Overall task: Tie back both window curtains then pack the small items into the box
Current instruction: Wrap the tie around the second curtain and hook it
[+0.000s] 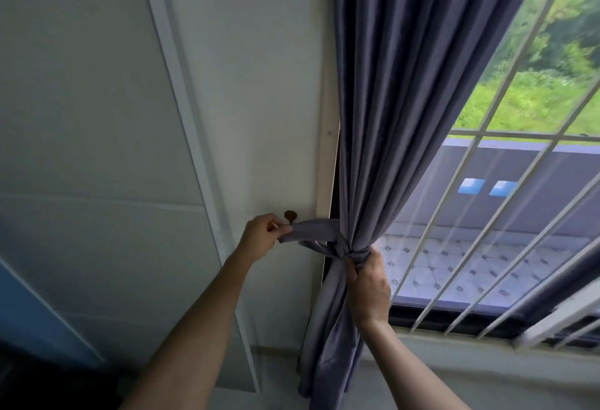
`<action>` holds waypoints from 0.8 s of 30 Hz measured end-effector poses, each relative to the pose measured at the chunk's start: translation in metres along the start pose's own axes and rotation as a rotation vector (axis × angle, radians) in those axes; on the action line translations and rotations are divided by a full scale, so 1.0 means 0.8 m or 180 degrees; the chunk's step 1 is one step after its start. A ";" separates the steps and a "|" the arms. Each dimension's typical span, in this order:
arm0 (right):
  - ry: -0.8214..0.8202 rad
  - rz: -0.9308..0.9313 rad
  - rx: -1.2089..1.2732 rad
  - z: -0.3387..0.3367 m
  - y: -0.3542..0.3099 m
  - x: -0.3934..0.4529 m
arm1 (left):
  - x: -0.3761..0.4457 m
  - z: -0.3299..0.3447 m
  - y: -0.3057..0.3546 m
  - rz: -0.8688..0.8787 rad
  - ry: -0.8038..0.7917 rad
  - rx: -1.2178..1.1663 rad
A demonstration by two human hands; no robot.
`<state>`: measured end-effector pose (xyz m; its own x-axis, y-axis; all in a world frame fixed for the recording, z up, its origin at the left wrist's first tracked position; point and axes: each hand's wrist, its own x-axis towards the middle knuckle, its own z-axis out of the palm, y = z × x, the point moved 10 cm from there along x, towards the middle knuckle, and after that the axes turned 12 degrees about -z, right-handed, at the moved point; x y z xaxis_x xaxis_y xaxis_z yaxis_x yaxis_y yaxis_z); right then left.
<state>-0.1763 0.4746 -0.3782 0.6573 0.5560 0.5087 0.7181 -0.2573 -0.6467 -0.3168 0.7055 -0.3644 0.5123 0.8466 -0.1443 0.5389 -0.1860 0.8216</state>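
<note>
One curtain point(399, 101), one tieback point(311, 231), one wall hook point(290, 215), two hands point(368, 283).

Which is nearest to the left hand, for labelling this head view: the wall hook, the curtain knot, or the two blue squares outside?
1. Wall hook, just above the left hand.
2. Curtain knot, to its right, held by the right hand.
3. Blue squares, far right, beyond the window bars.
</note>
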 end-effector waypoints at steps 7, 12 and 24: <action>0.0087 0.0174 0.0068 0.003 0.002 -0.005 | 0.020 0.012 -0.037 -0.0692 -0.0309 -0.1295; 0.0081 0.0180 0.0075 -0.001 0.003 0.000 | 0.029 0.017 -0.035 -0.0426 -0.0097 -0.1187; 0.0124 0.0240 0.0115 0.005 0.005 -0.003 | 0.017 0.015 -0.018 -0.0146 0.0607 -0.0836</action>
<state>-0.1762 0.4756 -0.3840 0.7180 0.5049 0.4791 0.6580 -0.2680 -0.7037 -0.3096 0.7135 -0.3846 0.3437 0.9339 -0.0989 0.3549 -0.0316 0.9344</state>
